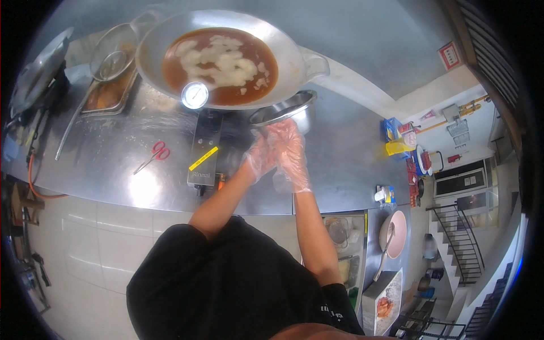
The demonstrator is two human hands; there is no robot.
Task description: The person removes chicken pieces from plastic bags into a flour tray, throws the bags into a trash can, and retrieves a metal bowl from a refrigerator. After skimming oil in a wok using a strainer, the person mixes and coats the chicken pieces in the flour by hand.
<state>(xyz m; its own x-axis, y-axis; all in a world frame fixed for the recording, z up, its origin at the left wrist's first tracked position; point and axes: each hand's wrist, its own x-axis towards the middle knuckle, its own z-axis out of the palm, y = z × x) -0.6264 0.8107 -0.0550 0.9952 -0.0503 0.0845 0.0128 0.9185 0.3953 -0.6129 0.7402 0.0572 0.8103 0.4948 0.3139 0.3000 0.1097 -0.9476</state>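
My left hand and my right hand, both in clear plastic gloves, are close together at the near rim of a steel bowl. Their fingers overlap, and what they hold, if anything, is hidden. Behind the bowl stands a large metal wok of brown liquid with pale foam or food in it. A round dial thermometer is at the wok's near rim. Under the wok a Rinnai stove shows in part.
Red-handled scissors lie on the steel table. At the left are a strainer, a tray of fried food and a dark pan. To the right stand a pink bowl and a white container with food.
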